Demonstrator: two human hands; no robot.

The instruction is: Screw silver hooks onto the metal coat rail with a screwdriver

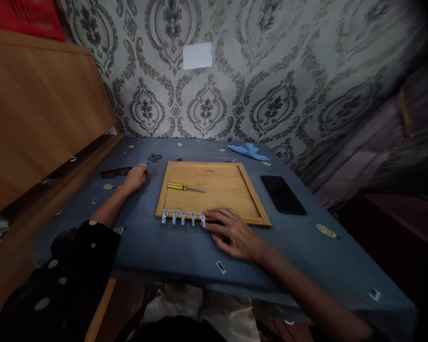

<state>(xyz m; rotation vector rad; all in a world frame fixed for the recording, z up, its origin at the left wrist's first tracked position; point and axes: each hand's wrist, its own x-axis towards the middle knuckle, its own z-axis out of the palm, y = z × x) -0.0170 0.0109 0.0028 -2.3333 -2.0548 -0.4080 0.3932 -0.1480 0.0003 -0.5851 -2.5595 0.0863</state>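
Observation:
A shallow wooden frame board (221, 190) lies flat on the cloth-covered table. Along its near edge sits a metal hook rail (183, 216) with several hooks hanging over the rim. My right hand (233, 232) is at the rail's right end, fingers apart, the fingertips by the last hook and seemingly touching it. On the board rests a yellow-and-black screwdriver (180, 186), its tip to the right. My left hand (136, 177) is on the table left of the board, fingers curled; whatever they hold, if anything, is hidden. Beside it are dark-framed glasses (114, 172) and a small metal heap (154, 157).
A black phone (283, 194) lies right of the board, and a blue cloth (248, 151) at the back right. A wooden cabinet (46, 104) borders the table's left side. Patterned wall covering (207, 107) rises behind the table (157, 251).

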